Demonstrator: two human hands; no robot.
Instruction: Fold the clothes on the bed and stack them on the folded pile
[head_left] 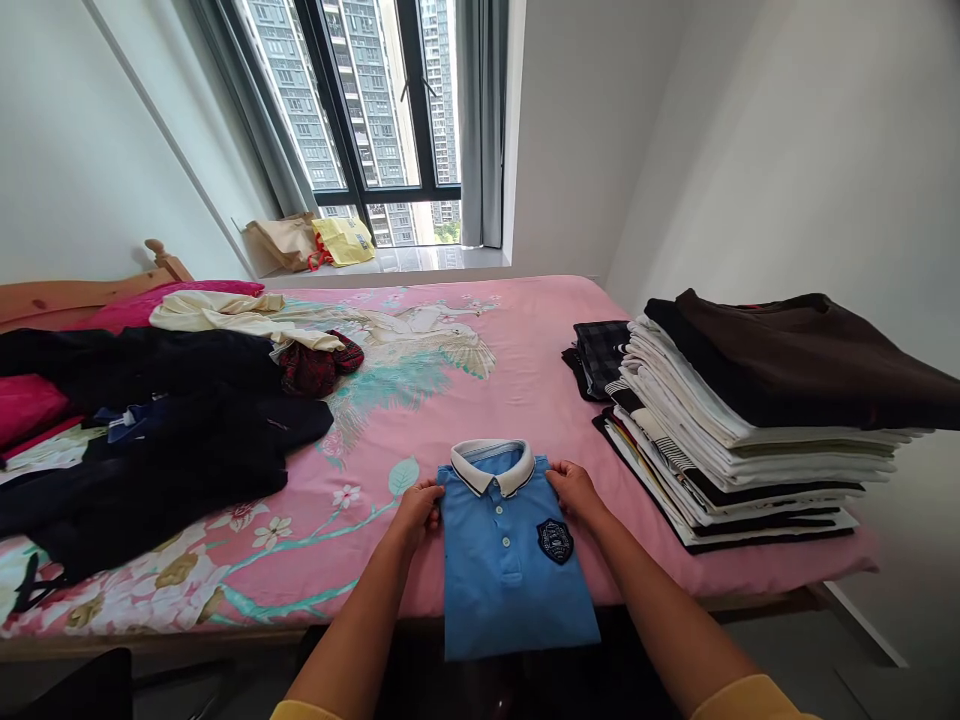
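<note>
A blue polo shirt (pixel 480 560) with a white collar and a dark crest badge is folded into a rectangle, collar pointing away from me. Its upper part is over the bed's front edge and its lower end hangs past that edge. My left hand (pixel 420 508) pinches the shirt's left shoulder, with the fingers curled. At the right shoulder, my right hand (pixel 576 490) grips the fabric between thumb and fingers. The shirt's underside is hidden.
A tall stack of folded clothes (pixel 750 450) stands at the bed's right, beside a small dark checked pile (pixel 600 350). Loose dark clothes (pixel 165 450) lie heaped at the left on the pink floral bedsheet (pixel 525 350). Bags (pixel 341 240) sit on the windowsill.
</note>
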